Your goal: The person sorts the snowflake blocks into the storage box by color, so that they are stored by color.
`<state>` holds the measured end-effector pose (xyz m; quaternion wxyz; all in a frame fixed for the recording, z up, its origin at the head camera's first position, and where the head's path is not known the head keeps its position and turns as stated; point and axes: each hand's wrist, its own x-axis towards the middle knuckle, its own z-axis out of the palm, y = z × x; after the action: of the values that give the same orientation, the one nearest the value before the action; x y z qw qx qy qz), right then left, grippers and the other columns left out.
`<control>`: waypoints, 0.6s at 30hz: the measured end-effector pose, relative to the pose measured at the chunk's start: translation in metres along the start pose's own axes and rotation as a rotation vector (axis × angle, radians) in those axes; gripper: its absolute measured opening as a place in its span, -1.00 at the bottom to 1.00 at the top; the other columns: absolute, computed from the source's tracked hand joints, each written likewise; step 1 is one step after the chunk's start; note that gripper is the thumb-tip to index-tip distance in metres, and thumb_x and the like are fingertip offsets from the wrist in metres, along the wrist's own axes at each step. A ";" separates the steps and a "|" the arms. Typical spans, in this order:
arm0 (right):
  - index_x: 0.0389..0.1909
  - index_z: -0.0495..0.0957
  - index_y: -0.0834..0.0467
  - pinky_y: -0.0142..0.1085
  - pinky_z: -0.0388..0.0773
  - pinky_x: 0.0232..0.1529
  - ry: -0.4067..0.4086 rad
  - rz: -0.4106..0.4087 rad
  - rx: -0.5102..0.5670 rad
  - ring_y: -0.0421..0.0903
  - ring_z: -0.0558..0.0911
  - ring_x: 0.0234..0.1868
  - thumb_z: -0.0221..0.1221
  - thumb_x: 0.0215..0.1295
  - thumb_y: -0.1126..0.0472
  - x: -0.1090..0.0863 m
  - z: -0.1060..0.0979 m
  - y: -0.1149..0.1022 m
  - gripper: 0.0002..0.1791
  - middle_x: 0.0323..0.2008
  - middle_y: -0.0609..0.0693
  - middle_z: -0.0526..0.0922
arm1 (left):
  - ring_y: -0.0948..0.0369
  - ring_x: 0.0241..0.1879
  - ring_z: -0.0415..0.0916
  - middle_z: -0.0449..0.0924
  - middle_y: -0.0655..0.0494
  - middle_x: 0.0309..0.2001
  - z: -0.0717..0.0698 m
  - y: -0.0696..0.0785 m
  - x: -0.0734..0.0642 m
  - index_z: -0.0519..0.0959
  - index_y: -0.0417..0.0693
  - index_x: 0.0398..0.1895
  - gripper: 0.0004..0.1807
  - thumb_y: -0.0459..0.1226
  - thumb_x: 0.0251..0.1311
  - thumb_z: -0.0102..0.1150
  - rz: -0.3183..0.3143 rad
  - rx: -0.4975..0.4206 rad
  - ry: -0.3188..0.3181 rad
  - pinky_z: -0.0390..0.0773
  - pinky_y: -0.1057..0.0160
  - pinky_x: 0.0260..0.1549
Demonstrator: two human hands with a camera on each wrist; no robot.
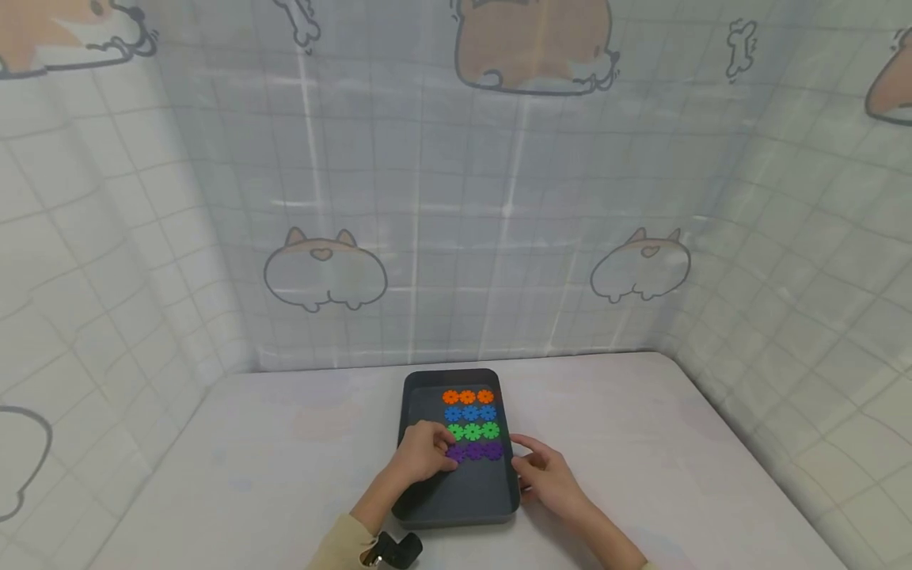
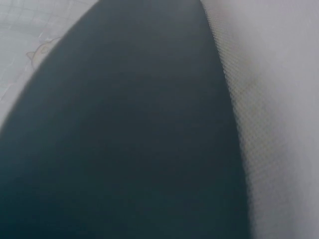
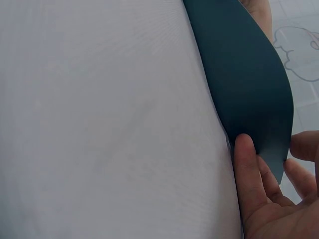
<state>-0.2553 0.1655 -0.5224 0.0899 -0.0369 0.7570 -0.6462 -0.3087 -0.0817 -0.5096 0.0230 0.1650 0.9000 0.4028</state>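
Note:
A dark grey tray (image 1: 476, 495) lies on the white table and holds rows of notched, flower-shaped plastic discs. From back to front run orange discs (image 1: 467, 397), blue discs (image 1: 470, 413), green discs (image 1: 473, 431) and purple discs (image 1: 475, 451), three to a row. Reaching over the tray's left rim, my left hand (image 1: 422, 453) pinches the leftmost purple disc (image 1: 456, 454) between thumb and fingers. My right hand (image 1: 552, 480) grips the tray's right side. In the right wrist view, its fingers (image 3: 249, 167) press the outer wall, with the thumb by the rim.
The tabletop (image 1: 299, 459) extends on both sides of the tray. Behind and beside it hang pale gridded curtains (image 1: 463, 198) printed with cartoon dogs. A black wrist device (image 1: 400, 549) sits at the left sleeve, close to the tray's near edge.

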 end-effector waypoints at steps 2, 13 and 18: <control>0.38 0.30 0.19 -0.14 0.66 -0.36 0.004 0.004 -0.003 -0.02 0.65 -0.33 0.12 0.42 0.16 0.000 0.000 0.000 -0.45 -0.22 0.14 0.59 | 0.21 -0.42 0.46 0.56 0.11 -0.42 0.001 0.000 -0.001 0.66 -0.20 -0.22 -0.67 -0.37 -0.12 0.54 0.000 -0.005 0.003 0.57 0.21 -0.42; 0.38 0.32 0.16 -0.16 0.66 -0.36 0.008 0.015 -0.021 -0.03 0.64 -0.33 0.13 0.42 0.14 0.002 -0.001 0.003 -0.45 -0.22 0.12 0.60 | 0.22 -0.43 0.46 0.56 0.11 -0.43 0.002 -0.003 -0.001 0.66 -0.20 -0.22 -0.65 -0.36 -0.13 0.54 0.020 -0.004 0.016 0.57 0.21 -0.43; 0.38 0.31 0.19 -0.14 0.66 -0.37 0.006 -0.003 -0.014 -0.02 0.64 -0.34 0.13 0.42 0.15 0.000 0.000 0.002 -0.45 -0.23 0.13 0.59 | 0.21 -0.41 0.48 0.58 0.09 -0.41 0.001 0.000 -0.002 0.66 -0.22 -0.20 -0.66 -0.38 -0.11 0.52 0.029 -0.020 0.018 0.59 0.20 -0.41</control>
<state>-0.2552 0.1662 -0.5241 0.0865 -0.0369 0.7618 -0.6410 -0.3064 -0.0818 -0.5101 0.0108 0.1743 0.8937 0.4134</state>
